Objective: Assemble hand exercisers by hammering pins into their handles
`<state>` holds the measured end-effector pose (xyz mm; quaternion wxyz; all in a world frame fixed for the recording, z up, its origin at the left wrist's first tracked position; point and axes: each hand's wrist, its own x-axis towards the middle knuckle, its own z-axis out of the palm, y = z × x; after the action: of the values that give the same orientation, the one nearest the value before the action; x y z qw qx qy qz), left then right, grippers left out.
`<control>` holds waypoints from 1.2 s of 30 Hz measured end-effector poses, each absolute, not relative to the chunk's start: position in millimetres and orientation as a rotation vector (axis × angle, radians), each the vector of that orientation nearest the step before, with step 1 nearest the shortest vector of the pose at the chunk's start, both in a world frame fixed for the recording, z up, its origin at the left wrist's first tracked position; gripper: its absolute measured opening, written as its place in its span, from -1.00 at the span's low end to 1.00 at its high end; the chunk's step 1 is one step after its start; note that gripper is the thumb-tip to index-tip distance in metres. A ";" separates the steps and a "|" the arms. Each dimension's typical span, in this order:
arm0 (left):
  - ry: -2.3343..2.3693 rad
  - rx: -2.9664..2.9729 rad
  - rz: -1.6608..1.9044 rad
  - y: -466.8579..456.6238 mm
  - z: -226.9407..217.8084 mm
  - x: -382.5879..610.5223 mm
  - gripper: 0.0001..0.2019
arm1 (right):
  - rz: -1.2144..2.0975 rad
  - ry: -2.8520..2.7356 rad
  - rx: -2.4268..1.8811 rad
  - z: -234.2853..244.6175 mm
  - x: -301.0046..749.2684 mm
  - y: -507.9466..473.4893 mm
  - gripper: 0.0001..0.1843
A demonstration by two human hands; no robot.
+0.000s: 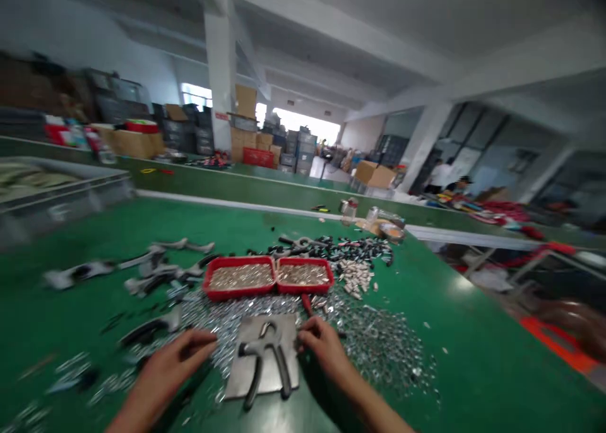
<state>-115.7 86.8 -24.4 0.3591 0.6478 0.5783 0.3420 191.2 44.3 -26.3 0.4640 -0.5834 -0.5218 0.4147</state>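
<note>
On a square metal plate (pixel 288 382) lies a grey plier-like clamp (pixel 269 344) with black handles pointing toward me. To the left of the plate is my left hand (pixel 177 363), thumb and forefinger apart, holding nothing. At the plate's right edge my right hand (pixel 324 348) has its fingers curled together; whether a small part sits in them is hidden. Just beyond that hand a red handle (pixel 307 304) shows. Loose shiny metal pieces (pixel 379 341) surround the plate on both sides. Another grey clamp half (pixel 154 326) with a black grip lies near my left hand.
Two red trays (pixel 240 293) of small metal parts stand behind the plate. Beyond them are black parts (pixel 326 247) and pale pieces (pixel 355 276). More clamp parts (pixel 156 272) lie left. A grey crate (pixel 61 209) stands far left; people (pixel 440 174) are in the background.
</note>
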 end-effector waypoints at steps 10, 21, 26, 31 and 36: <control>1.257 2.199 0.779 78.6 -23.2 -50.7 -0.85 | 1.068 -1.629 -1.387 -29.3 176.9 52.9 -0.78; 1.262 2.794 0.588 95.4 -42.1 -25.5 -0.78 | 0.458 -2.072 -1.209 -54.3 161.3 81.7 -0.82; 1.223 2.888 0.608 94.2 -45.6 -26.3 -0.74 | 0.320 -2.154 -1.167 -62.2 161.0 81.0 -0.83; 1.144 2.688 0.641 88.7 -45.1 -33.5 -0.76 | 0.199 -2.213 -1.180 -61.8 157.5 81.2 -0.78; 1.234 2.409 0.779 80.2 -47.8 -33.7 -0.80 | 0.165 -2.332 -1.148 -59.8 158.5 79.7 -0.73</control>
<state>-33.7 80.2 -47.8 0.1619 0.8439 0.4324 0.2731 158.5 79.7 -59.8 0.2655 -0.4251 -0.8632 0.0609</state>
